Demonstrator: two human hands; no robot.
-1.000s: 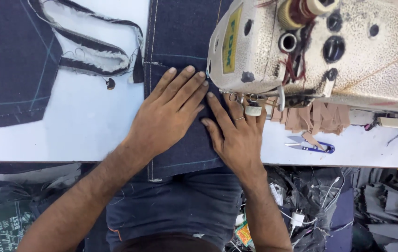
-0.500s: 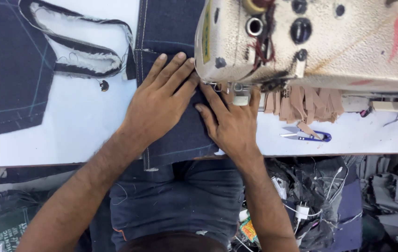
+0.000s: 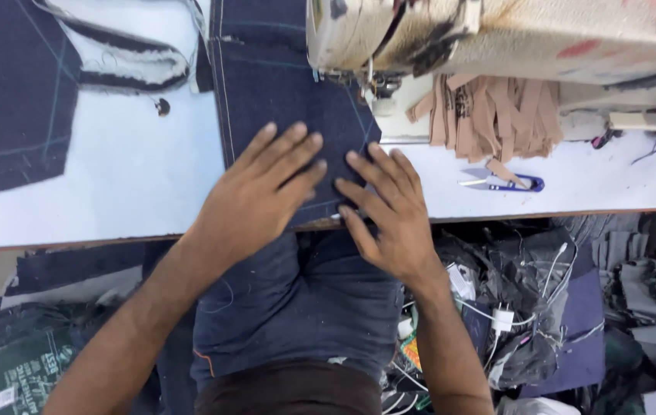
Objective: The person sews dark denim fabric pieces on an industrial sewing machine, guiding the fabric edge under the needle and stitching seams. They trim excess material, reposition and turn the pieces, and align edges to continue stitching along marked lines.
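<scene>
A dark blue denim panel [image 3: 282,84] with light stitch lines lies on the white table [image 3: 136,192] and runs under the worn cream sewing machine [image 3: 497,34]. My left hand [image 3: 255,196] lies flat on the denim near the table's front edge, fingers spread. My right hand [image 3: 386,211] presses flat on the panel's right edge beside it, fingers pointing toward the machine. Neither hand grips anything.
Blue-handled thread snips [image 3: 501,182] lie on the table to the right. Strips of brown tape [image 3: 489,115] hang from the machine. More denim pieces [image 3: 13,92] lie at the left. Fabric scraps and cables [image 3: 528,307] pile below the table edge.
The denim and both hands have slid back toward me, away from the needle; the view has tipped so the machine sits higher in the frame.
</scene>
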